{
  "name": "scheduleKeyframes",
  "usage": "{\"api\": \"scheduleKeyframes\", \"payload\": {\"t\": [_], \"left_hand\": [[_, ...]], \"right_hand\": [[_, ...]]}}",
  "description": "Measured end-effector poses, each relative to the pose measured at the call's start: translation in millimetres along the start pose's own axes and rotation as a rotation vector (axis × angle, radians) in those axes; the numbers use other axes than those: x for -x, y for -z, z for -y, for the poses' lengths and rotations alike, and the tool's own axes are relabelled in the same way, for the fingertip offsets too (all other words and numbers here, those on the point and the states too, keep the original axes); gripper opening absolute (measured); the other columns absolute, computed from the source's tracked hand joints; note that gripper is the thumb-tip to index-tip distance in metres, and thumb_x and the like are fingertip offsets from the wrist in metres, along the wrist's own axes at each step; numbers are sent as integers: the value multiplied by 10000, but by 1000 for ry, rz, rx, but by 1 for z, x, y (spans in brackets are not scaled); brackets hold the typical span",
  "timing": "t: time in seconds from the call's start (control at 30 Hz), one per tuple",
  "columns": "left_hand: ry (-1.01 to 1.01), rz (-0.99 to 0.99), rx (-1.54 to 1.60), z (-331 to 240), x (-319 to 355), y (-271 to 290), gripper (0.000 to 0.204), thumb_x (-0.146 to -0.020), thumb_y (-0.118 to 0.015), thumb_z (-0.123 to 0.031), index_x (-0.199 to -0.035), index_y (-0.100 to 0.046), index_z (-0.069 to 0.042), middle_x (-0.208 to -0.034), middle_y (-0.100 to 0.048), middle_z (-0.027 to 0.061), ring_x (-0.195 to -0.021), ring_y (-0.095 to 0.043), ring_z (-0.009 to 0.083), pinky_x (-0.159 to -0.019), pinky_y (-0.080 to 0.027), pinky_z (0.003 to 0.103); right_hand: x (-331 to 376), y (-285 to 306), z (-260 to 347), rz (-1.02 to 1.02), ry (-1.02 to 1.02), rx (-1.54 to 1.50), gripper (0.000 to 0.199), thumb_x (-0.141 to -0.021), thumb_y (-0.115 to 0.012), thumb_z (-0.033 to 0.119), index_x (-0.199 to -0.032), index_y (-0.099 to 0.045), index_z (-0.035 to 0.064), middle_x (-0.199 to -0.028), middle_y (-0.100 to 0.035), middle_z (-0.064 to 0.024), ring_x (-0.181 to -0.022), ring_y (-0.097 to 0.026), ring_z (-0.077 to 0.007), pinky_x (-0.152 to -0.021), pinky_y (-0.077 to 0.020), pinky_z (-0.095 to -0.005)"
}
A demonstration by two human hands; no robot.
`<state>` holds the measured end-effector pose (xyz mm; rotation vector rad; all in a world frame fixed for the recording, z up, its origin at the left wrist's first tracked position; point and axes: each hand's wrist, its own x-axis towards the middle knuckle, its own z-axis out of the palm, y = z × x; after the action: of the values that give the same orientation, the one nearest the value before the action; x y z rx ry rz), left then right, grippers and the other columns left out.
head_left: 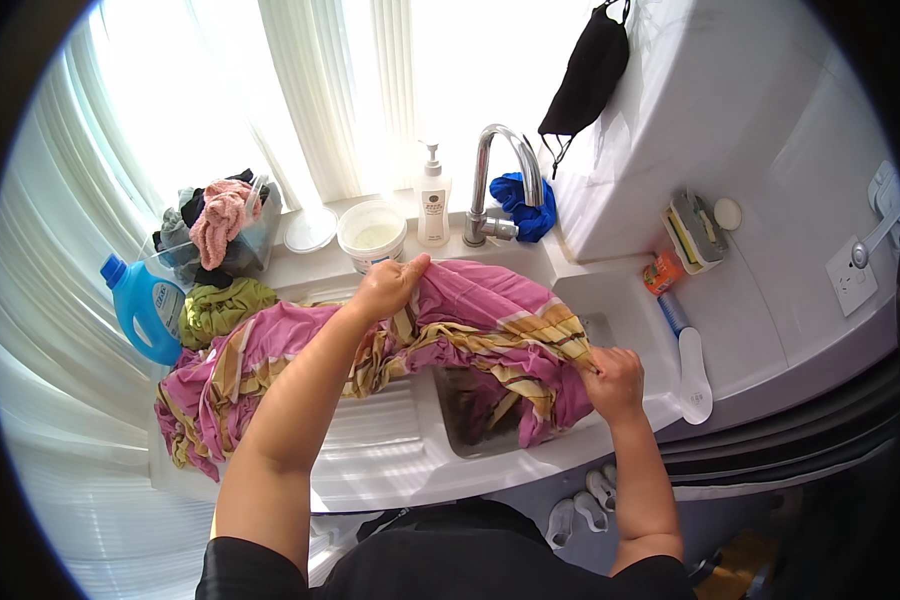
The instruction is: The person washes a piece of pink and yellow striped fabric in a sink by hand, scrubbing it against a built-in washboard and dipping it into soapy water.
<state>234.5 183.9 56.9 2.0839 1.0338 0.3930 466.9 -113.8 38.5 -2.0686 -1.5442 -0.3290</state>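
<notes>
A large pink cloth with yellow-and-brown striped bands is stretched between my hands over the sink. My left hand grips its upper edge near the back of the sink. On the right, my right hand is closed around a gathered part of the same cloth. Part of it hangs down into the dark basin, where its lower end is partly hidden. The rest lies bunched over the ribbed washboard and the sink's left end.
Behind stand a chrome faucet, a white pump bottle and a white tub. At left are a blue detergent bottle, a green cloth and a clothes-filled clear bin. A white-handled brush lies on the right rim.
</notes>
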Motion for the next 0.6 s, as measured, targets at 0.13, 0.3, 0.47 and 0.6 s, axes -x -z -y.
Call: {"api": "scheduleKeyframes", "payload": {"t": [0.13, 0.3, 0.47, 0.6], "left_hand": [[-83, 66, -132, -1, -9, -43, 811, -865, -512, -709, -1308, -553, -32, -1071, -660, 283, -1069, -625, 415, -923, -487, 414], [-131, 474, -892, -4, 29, -44, 1321, -524, -745, -789, -1530, -250, -91, -1424, -446, 244, -1348, -404, 378, -1070, -291, 639], [-220, 445, -1006, 14, 39, -57, 1173, -543, -806, -645, -1475, -346, -101, -1152, -602, 194, -1120, -582, 338, -961, -444, 519], [-211, 509, -920, 29, 40, -64, 920, -647, -782, -582, -1368, -496, -87, -981, -678, 159, -928, -663, 329, -816, -515, 417]], "right_hand": [[26, -42, -53, 280, -390, 62, 218, -784, -746, 286, -808, -689, 77, -717, -658, -109, -760, -647, -323, -706, -489, -436], [9, -57, -51, 600, -335, 226, 564, -748, -784, 343, -1217, -597, 91, -1219, -604, -170, -1133, -569, -359, -939, -473, -470], [-36, -107, 8, 412, 64, 133, 989, -680, -825, 400, -1490, -325, 129, -1405, -475, -187, -1317, -438, -340, -1084, -366, -478], [-42, -161, 3, 825, 17, -12, 881, -685, -804, 452, -1423, -431, 145, -1242, -610, -181, -1178, -569, -312, -1066, -376, -481]]}}
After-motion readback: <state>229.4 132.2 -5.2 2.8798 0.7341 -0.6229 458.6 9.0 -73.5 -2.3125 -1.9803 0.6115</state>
